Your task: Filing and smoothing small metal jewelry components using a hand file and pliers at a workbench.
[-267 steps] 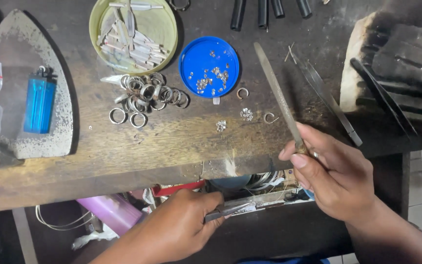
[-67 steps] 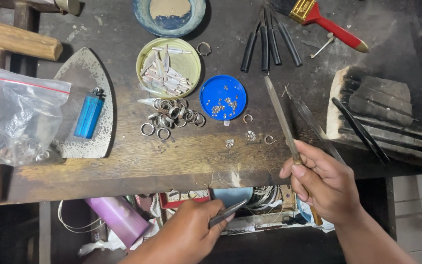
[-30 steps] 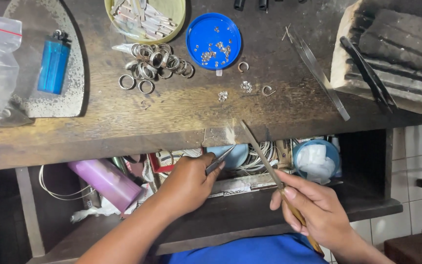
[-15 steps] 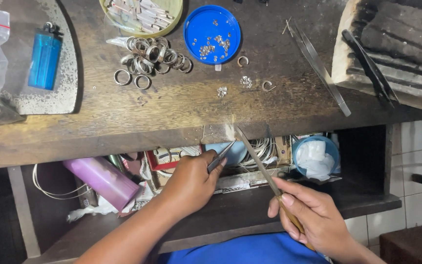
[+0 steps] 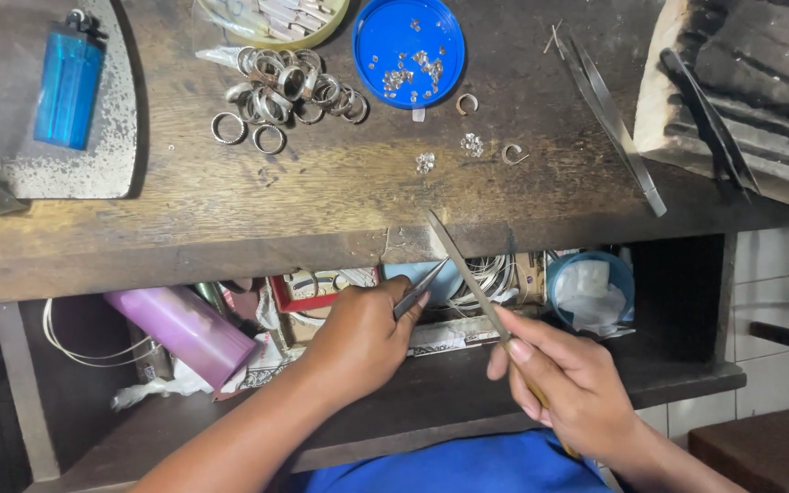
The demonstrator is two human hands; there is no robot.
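- The left hand [image 5: 358,338] is below the front edge of the wooden table [image 5: 230,228], over the open shelf [image 5: 431,383] underneath; its fingers are pinched together on a pair of slim metal tweezers [image 5: 420,290], which point up and to the right toward the table edge.
- Whether anything sits between the tweezer tips is too small to tell.
- The right hand [image 5: 568,388] is lower and further right, its fingers wrapped around the handle end of a long thin metal file [image 5: 468,274].
- The file slants up and to the left, and its tip lies at the front edge of the table, just beside the tips of the tweezers.
- On the table, above the hands, a blue round lid [image 5: 410,50] holds small pale stones.
- A heap of silver rings [image 5: 287,87] lies just left of the lid, touching a green round dish [image 5: 276,23] of metal strips at the top edge.
- Two loose ring pieces and two small clusters of stones [image 5: 473,144] lie on the bare wood below the lid.
- A blue lighter [image 5: 68,82] rests on a grey iron-shaped plate [image 5: 111,155] at the left.
- A second pair of long tweezers [image 5: 614,128] lies slantwise at the right, near a charred block [image 5: 741,82] with a dark tool on it.
- On the shelf, a pink cylinder [image 5: 180,333] lies left of the left hand, and a blue tub [image 5: 591,292] stands to the right, with coiled wire between.
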